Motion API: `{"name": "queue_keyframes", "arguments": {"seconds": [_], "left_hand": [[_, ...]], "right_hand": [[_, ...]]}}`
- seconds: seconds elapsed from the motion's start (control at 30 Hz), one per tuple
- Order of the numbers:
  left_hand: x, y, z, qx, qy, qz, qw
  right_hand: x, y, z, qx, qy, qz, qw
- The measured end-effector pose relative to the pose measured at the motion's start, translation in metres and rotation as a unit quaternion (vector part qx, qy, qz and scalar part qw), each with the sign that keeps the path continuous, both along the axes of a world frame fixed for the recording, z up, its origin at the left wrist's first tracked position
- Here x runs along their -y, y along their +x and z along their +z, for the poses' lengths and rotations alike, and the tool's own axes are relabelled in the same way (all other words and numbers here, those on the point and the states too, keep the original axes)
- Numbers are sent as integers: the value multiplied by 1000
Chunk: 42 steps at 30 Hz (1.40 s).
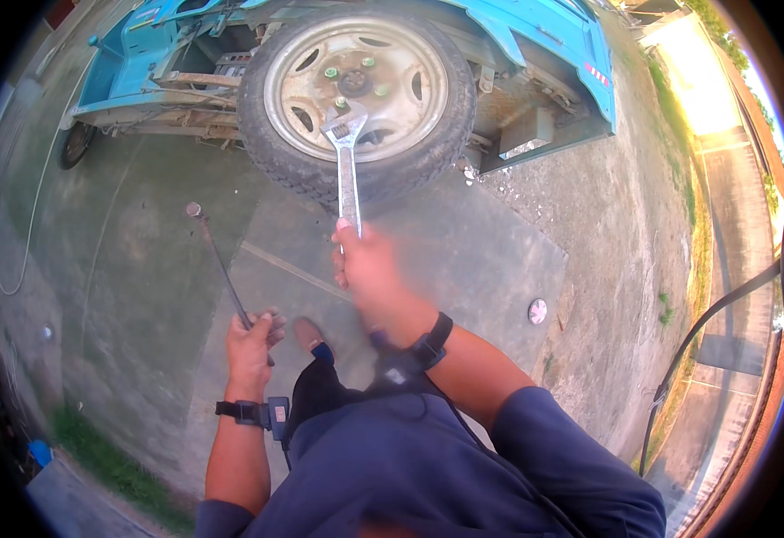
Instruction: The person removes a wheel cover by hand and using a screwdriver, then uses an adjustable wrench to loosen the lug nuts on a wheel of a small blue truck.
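My right hand [378,269], smeared by motion, grips the handle of a silver adjustable wrench [347,175]. The wrench's jaws overlap the lower part of a dusty cream wheel [307,81], close to a lug nut [340,102]; whether they touch it I cannot tell. Several greenish lug nuts ring the wheel's dark hub [353,83]. A worn black tire [271,152] surrounds the wheel. Lower left, my left hand [251,342] is closed around the lower end of a dark metal bar with a socket-like head [222,264], held tilted away from the wheel.
A blue vehicle body [553,45] with a rusty underside extends on both sides of the tire. On the concrete floor [141,242] lies a round pinkish disc [537,311]. A small wheel [75,145] stands at far left. A black cable [688,341] hangs at right.
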State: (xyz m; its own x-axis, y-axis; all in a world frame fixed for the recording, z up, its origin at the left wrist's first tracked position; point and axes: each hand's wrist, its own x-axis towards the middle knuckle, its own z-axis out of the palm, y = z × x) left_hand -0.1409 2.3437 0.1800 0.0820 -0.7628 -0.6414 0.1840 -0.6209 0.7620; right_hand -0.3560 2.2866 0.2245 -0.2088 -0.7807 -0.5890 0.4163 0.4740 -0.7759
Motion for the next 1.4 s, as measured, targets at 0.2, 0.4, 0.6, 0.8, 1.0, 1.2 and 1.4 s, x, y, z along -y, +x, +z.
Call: {"name": "queue_keyframes", "arguments": {"seconds": [0.2,0.4,0.6,0.8,1.0,1.2,1.4], "left_hand": [[2,7,-4,2,2,-1,1000],[3,14,-10,-3,2,10,1000],[2,14,-12,7,19,-5,1000],[-2,17,-6,15,13,-20,1000],[-6,12,-8,5,28,-14,999],[-14,8,-14,1,35,-31,999],[-19,16,-17,19,26,-36,999]], "right_hand": [[13,23,-5,63,3,-15,998],[14,22,-34,55,-7,4,998],[28,52,-23,75,-18,-16,997],[20,19,-30,35,5,6,999],[30,25,-13,73,-7,6,997],[33,27,-26,67,-4,23,997],[19,-12,-21,12,30,83,996]]}}
